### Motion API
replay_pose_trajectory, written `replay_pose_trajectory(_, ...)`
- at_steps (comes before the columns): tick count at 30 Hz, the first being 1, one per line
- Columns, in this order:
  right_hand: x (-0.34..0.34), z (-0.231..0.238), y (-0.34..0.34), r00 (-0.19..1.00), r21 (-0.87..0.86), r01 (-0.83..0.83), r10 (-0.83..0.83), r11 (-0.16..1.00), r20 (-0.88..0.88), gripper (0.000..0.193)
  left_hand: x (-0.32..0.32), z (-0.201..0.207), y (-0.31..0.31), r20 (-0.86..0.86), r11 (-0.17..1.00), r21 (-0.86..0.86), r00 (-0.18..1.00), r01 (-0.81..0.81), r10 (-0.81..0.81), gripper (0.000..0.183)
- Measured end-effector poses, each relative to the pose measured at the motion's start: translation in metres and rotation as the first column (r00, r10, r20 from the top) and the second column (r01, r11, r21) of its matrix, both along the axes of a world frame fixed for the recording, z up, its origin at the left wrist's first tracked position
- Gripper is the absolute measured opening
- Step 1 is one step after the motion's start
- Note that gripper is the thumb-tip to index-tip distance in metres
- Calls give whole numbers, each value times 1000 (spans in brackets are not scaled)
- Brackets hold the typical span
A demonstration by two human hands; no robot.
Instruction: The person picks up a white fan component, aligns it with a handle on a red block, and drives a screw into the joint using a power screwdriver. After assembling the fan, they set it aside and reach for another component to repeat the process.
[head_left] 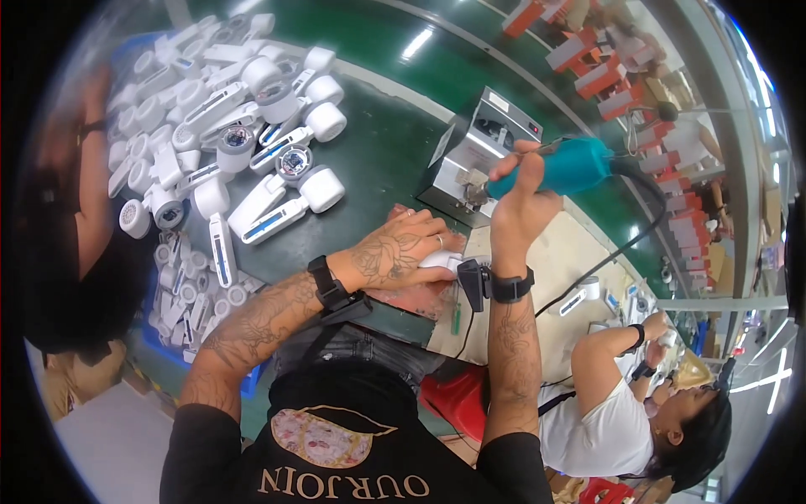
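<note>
My right hand (522,202) is wrapped round a teal electric screwdriver (575,165). The driver lies tilted, its front end at the near face of a silver metal box that looks like a screw feeder (470,160). Whether its tip touches the box I cannot make out. My left hand (393,252) rests on a pinkish mat (411,300) and grips a white plastic part (441,261), mostly hidden under the fingers. Left of that hand, many white device bodies (273,206) with round heads and blue strips lie heaped on the green tabletop (369,126).
A blue bin (155,315) of smaller white parts stands lower left. A black cable (621,252) trails from the driver. A green-handled tool (456,319) lies near the table edge. A co-worker in white (600,420) sits at right; another person's arm (94,168) is at left.
</note>
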State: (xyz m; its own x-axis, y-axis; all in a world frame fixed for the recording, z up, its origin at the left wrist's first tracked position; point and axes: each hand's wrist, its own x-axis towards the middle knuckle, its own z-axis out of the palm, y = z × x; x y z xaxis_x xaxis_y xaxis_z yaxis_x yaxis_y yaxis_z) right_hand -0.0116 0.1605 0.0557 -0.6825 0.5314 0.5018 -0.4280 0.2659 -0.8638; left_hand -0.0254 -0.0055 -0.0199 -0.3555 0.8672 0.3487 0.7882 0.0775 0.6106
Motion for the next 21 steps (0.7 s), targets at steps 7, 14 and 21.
replay_pose_trajectory(7, 1, -24, 8, 997, -53, -76, 75, 996, -18, 35, 2, -6, 3, -5, 1000, -28, 1000, 4, -4, 49)
replay_pose_trajectory(14, 59, -11, -4, 998, -144, -50, 54, 988, 23, 57, -1, -11, 3, 9, 1000, 16, 1000, -27, 27, 50)
replay_pose_trajectory(21, 69, -25, -6, 995, -160, -78, 87, 984, 49, 61, 0, -10, 2, 43, 1000, 13, 999, -21, 21, 48)
